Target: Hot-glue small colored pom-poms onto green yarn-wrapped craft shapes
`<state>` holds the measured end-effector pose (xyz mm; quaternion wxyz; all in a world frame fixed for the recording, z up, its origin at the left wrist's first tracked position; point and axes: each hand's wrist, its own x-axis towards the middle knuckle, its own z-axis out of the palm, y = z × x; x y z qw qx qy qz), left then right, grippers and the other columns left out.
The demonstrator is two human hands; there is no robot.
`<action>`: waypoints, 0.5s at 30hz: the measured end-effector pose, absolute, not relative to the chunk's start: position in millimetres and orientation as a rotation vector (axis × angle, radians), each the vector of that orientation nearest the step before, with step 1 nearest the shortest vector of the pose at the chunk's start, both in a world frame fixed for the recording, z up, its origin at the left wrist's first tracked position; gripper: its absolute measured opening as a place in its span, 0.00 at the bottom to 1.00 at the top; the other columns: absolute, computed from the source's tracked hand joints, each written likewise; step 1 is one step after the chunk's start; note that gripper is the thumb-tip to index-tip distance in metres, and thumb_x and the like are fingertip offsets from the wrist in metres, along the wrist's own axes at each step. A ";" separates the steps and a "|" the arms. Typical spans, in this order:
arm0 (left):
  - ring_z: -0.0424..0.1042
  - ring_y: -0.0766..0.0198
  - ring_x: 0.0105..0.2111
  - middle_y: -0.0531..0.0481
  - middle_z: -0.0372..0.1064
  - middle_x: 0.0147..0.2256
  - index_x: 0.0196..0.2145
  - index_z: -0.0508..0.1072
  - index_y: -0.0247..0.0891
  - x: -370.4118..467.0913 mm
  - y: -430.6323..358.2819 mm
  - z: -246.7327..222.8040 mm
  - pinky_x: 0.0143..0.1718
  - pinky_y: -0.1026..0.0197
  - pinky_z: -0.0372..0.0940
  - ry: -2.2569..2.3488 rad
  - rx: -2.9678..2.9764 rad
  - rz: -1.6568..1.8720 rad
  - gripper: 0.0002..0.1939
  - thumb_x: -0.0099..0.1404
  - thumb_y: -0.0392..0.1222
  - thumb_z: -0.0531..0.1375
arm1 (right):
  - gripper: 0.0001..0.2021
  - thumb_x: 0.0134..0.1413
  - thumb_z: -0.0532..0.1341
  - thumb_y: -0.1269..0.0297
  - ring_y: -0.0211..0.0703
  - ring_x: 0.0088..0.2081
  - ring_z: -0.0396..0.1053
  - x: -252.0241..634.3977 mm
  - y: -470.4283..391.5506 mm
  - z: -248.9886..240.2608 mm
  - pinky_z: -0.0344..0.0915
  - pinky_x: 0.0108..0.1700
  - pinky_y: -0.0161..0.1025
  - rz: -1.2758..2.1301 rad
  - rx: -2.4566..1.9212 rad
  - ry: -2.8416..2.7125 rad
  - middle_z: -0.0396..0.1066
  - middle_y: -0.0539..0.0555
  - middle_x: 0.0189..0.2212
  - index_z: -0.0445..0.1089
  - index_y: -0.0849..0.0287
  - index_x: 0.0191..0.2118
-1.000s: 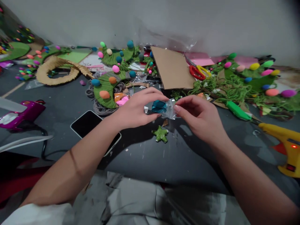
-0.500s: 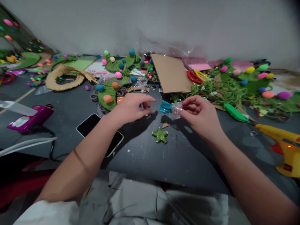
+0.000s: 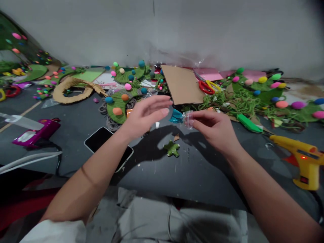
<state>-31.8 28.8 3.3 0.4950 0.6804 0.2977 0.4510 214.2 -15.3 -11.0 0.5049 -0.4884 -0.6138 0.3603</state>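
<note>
Between thumb and fingers, my right hand (image 3: 214, 130) pinches the clear end of a small plastic packet (image 3: 176, 115) with something blue in it. The blue part points left, toward my other hand. My left hand (image 3: 149, 113) is open just left of the packet, its fingers stretched out and thumb apart. Whether its fingertips touch the blue part I cannot tell. Below the packet, a green star (image 3: 172, 149) with pale tips lies on the dark table (image 3: 162, 179), beside a small brown cardboard scrap (image 3: 176, 137).
A phone (image 3: 98, 138) lies under my left forearm. The yellow glue gun (image 3: 302, 158) stands at right, the purple one (image 3: 37, 133) at left. Behind are a cardboard sheet (image 3: 181, 84), red-handled scissors (image 3: 206, 87), green yarn (image 3: 233, 101) and a tan ring (image 3: 72, 90).
My left hand has lifted slightly and its fingers have straightened. The packet stays in my right hand, its blue end now closer to my left fingers. The view has shifted a little.
</note>
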 end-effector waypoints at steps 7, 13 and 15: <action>0.80 0.55 0.48 0.39 0.79 0.53 0.52 0.79 0.36 -24.0 28.3 -0.7 0.44 0.59 0.76 0.914 1.478 0.790 0.26 0.60 0.49 0.75 | 0.08 0.55 0.73 0.68 0.43 0.42 0.80 209.5 -23.0 -7.6 0.79 0.45 0.40 0.943 -0.982 -1.531 0.84 0.51 0.41 0.85 0.50 0.41; 0.78 0.66 0.32 0.46 0.81 0.37 0.44 0.83 0.37 -29.0 31.7 -1.0 0.35 0.63 0.75 0.838 1.296 0.748 0.19 0.55 0.44 0.78 | 0.04 0.53 0.74 0.65 0.44 0.38 0.78 206.5 -23.8 -7.1 0.77 0.41 0.42 0.806 -1.034 -1.531 0.82 0.52 0.37 0.82 0.52 0.36; 0.76 0.68 0.30 0.49 0.80 0.34 0.39 0.83 0.37 -27.7 31.6 -0.6 0.34 0.65 0.74 0.817 1.245 0.819 0.16 0.54 0.42 0.78 | 0.03 0.54 0.73 0.65 0.44 0.38 0.78 206.6 -22.4 -8.2 0.77 0.41 0.43 0.751 -1.067 -1.520 0.82 0.53 0.37 0.82 0.53 0.36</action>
